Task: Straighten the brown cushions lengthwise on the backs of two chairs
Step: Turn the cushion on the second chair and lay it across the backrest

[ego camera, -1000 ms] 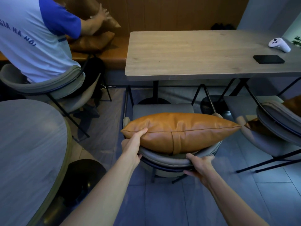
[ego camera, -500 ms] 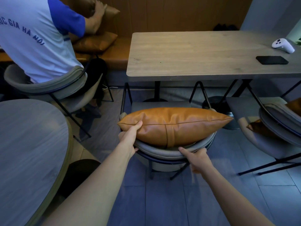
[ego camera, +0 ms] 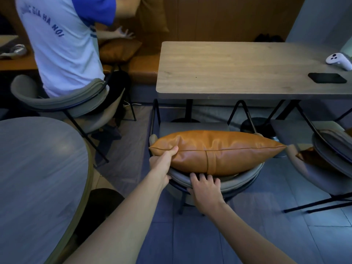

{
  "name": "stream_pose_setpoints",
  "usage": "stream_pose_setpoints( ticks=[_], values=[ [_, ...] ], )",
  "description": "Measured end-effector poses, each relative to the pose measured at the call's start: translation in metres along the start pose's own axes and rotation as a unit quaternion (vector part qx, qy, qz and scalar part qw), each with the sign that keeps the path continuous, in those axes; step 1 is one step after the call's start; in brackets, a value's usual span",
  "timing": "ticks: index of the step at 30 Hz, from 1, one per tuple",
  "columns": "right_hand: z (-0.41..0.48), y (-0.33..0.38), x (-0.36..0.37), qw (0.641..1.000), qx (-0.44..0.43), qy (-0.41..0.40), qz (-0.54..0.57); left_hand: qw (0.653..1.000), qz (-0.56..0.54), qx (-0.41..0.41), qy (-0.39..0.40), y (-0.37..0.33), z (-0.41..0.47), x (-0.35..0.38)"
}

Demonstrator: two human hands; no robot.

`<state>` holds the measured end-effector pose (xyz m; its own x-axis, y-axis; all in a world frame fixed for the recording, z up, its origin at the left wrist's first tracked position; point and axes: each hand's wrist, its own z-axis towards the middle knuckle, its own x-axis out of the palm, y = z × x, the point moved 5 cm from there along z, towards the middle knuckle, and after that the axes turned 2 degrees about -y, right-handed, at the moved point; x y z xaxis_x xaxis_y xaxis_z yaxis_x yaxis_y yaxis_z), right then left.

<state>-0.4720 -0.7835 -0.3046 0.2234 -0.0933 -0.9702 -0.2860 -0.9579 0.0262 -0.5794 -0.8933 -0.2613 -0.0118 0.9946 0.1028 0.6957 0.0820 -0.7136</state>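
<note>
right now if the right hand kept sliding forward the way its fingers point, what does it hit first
Most likely the brown leather cushion. The right hand lies on the grey padded chair back, fingers pointing away from the camera, tips just at the cushion's lower edge. Whether they already touch it is unclear.

Phone (ego camera: 326, 77) and controller (ego camera: 339, 59) on table (ego camera: 228, 71)

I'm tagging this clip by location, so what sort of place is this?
Probably a cafe or restaurant seating area: a rectangular wooden table and a round table with matching grey chairs, plus a brown upholstered bench along a wood-panelled wall.
</note>
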Motion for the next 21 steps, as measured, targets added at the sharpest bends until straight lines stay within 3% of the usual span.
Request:
stream_pose_setpoints(
  ticks=[10, 21],
  values=[
    [0.014, -0.006, -0.004, 1.000, 0.010, 0.009, -0.023, 1.000, 0.010, 0.021, 0.005, -0.001, 0.004, 0.004],
    [-0.010, -0.008, 0.000, 0.999, 0.009, 0.048, -0.018, 1.000, 0.012, -0.012, 0.023, 0.018, -0.014, 0.003]
  ],
)
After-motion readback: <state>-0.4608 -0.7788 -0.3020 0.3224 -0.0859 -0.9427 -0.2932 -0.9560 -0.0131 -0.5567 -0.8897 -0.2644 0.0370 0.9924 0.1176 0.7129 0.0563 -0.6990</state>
